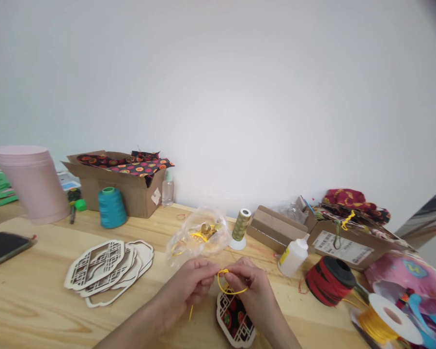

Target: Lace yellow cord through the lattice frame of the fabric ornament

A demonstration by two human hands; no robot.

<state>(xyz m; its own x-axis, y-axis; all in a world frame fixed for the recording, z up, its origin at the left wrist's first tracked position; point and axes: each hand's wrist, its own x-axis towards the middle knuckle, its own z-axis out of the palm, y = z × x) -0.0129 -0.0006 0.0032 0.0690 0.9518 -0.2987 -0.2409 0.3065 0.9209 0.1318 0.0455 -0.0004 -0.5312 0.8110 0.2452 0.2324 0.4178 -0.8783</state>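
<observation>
My left hand (pixel 196 281) pinches a thin yellow cord (pixel 235 293) between thumb and fingertips, and a loose end hangs below it. Close beside it, my right hand (pixel 250 280) grips the same cord, which makes a loop between the two hands. Under my right hand lies a wooden lattice ornament (pixel 236 322) with dark patterned fabric behind its cutouts; its upper part is hidden by the hand. Beyond my hands rests a clear plastic bag (pixel 199 232) with yellow cords and brass-coloured pieces inside.
Wooden lattice frames (pixel 109 269) are piled at left, near a phone (pixel 5 247) and a teal thread cone (pixel 111 208). A fabric-filled carton (pixel 119 191) stands by the wall. Rightward are a white bottle (pixel 293 258), a red ribbon spool (pixel 329 281) and a yellow cord spool (pixel 388 320).
</observation>
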